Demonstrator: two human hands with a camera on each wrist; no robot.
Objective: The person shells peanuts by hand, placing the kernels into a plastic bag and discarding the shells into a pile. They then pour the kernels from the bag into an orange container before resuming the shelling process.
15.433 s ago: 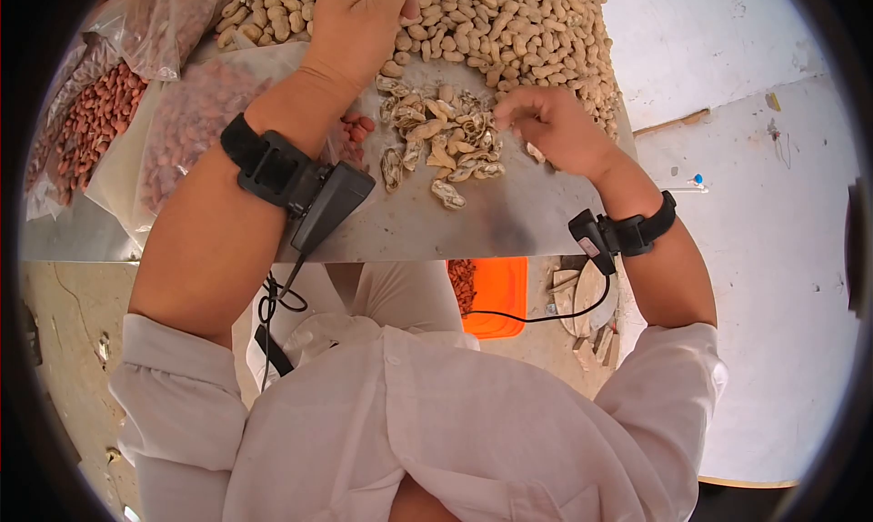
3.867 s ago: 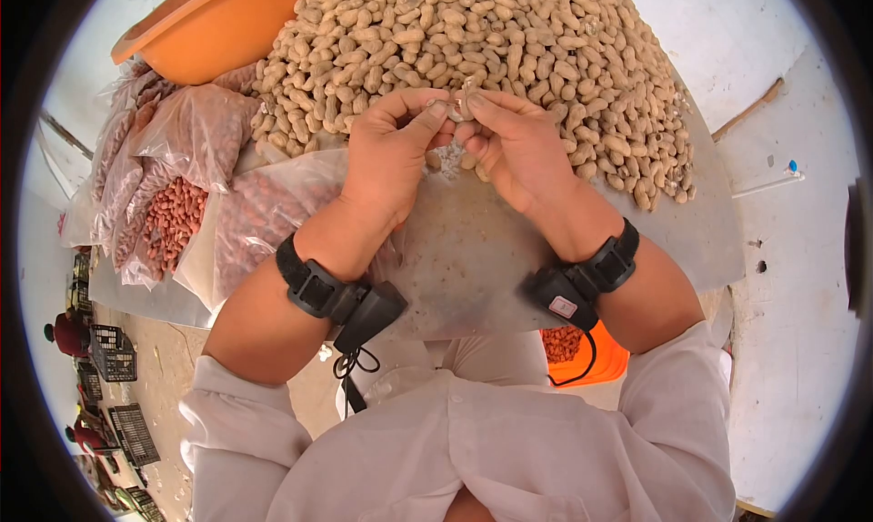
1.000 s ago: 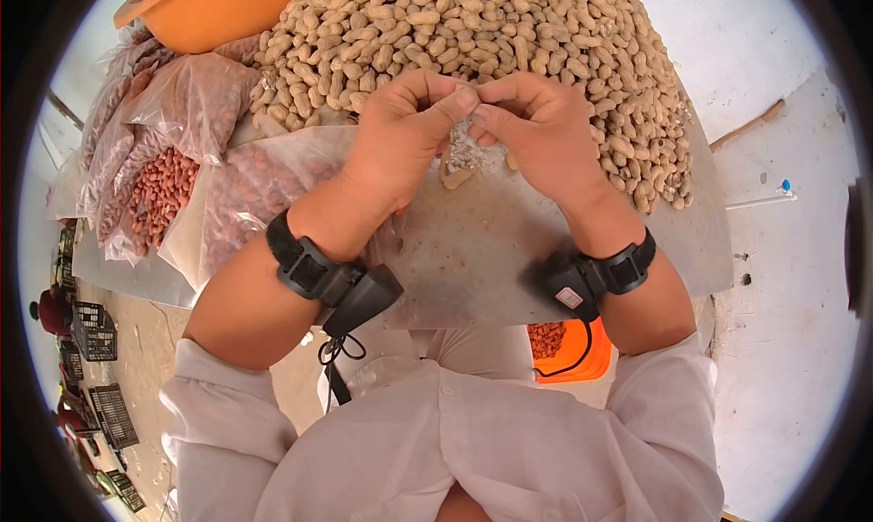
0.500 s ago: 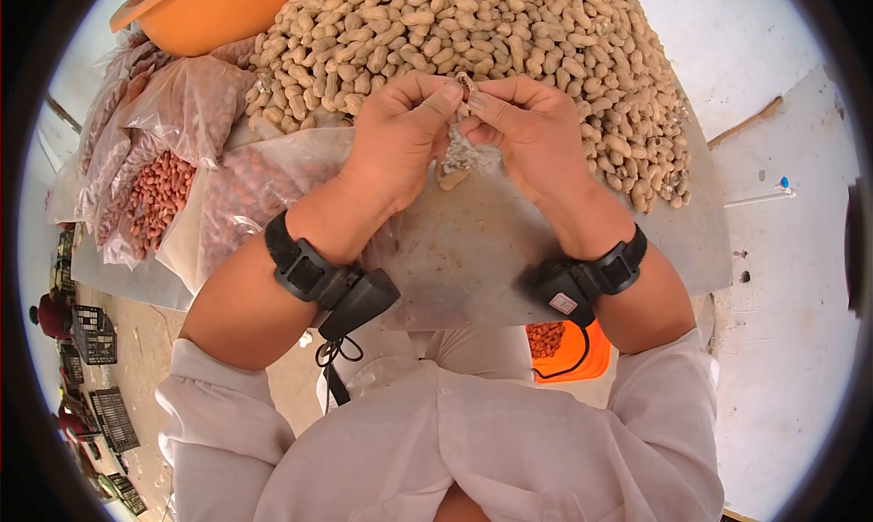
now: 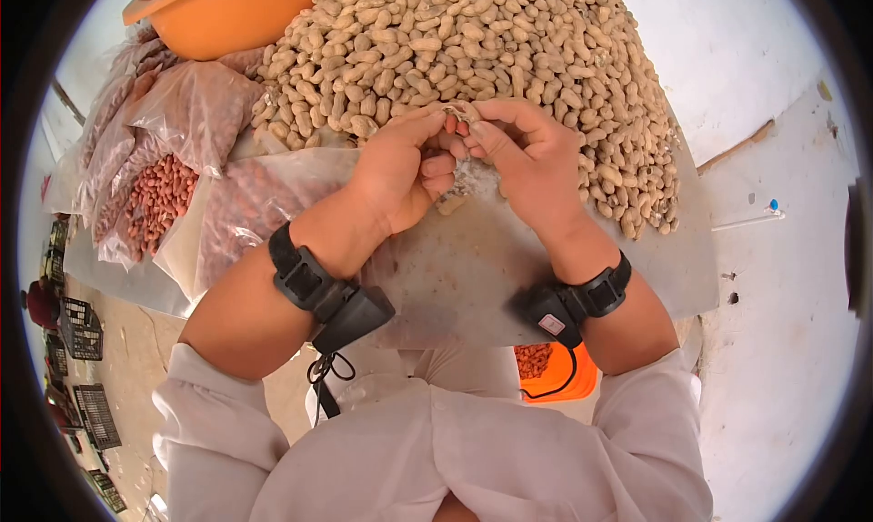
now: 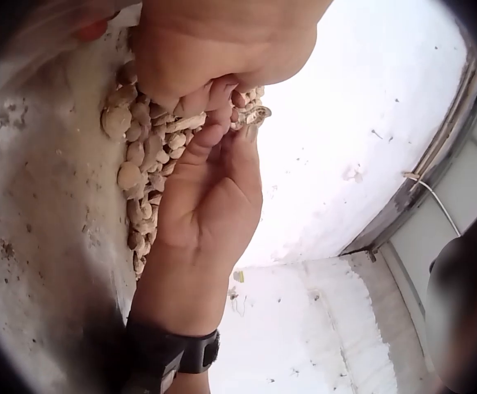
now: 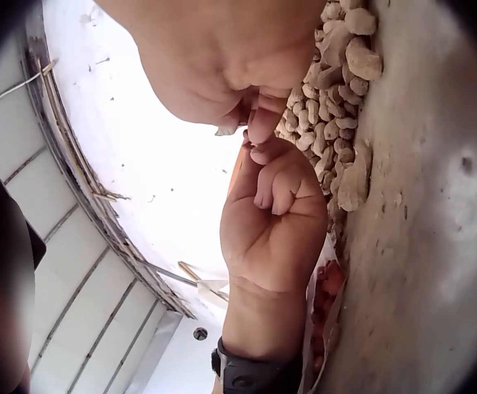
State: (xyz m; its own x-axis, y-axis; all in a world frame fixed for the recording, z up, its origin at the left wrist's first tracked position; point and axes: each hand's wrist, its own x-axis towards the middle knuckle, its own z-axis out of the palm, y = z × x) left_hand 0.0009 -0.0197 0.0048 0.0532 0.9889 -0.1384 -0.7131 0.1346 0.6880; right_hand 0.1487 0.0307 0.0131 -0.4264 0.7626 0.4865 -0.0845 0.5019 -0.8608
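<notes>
Both hands meet at the near edge of the unshelled peanut heap (image 5: 473,49). Between their fingertips is a split peanut shell (image 5: 462,109), with red kernels (image 5: 463,128) showing in it. The left hand (image 5: 400,169) pinches one side, its lower fingers curled in. From the other side the right hand (image 5: 536,165) grips the same peanut with thumb and forefinger. In the left wrist view the shell (image 6: 257,116) shows at the right hand's (image 6: 205,205) fingertips. Fingers mostly hide the peanut in the right wrist view, where the left hand (image 7: 273,217) is below.
Plastic bags of red kernels (image 5: 164,195) lie left on the metal table (image 5: 455,276). Behind them stands an orange basin (image 5: 227,17). An orange container (image 5: 575,376) with red kernels is below the table edge. Pale debris (image 5: 477,181) lies beneath the hands.
Since half a second ago, red kernels have come into sight between the fingertips, and the hands sit lower in the head view. The loose shells from 15 seconds ago are no longer seen there.
</notes>
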